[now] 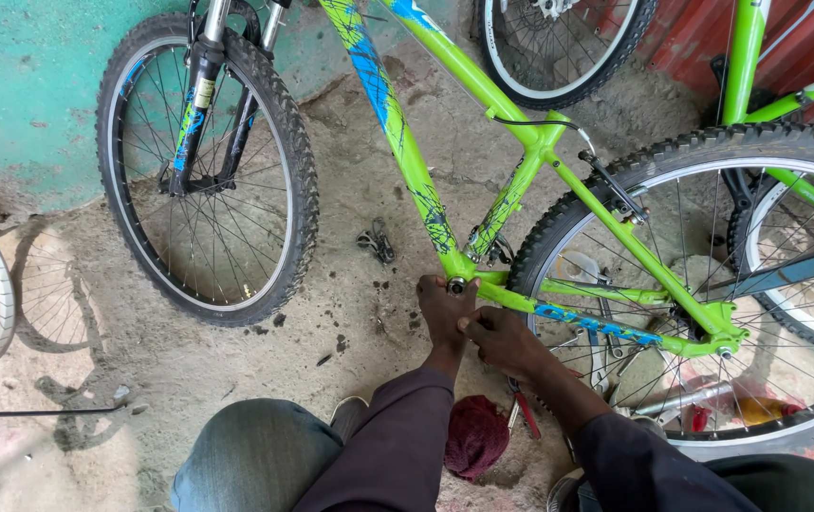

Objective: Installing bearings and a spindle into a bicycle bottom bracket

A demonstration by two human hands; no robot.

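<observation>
Both hands work at the bottom bracket shell (457, 283) of the green bicycle frame (405, 152): the left hand (443, 308) is curled around the shell and the right hand (502, 339), just beside it, is closed with fingers pressed in, so a firm, square grip there seems best.

Teal wall (18, 85), rough concrete floor (141, 370)

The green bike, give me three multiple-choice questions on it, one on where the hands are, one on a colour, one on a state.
1. Where are both hands?
A. on the front wheel
B. at the bottom bracket
C. on the rear axle

2. What colour is the cloth on the ground between the arms?
A. dark red
B. white
C. yellow

3. The bike's front wheel is:
A. lying flat
B. removed
C. mounted in the fork

Answers: 1 B, the left hand and right hand meet at the bottom bracket. 2 A, the cloth is dark red. 3 C, the front wheel sits upright in the fork.
</observation>
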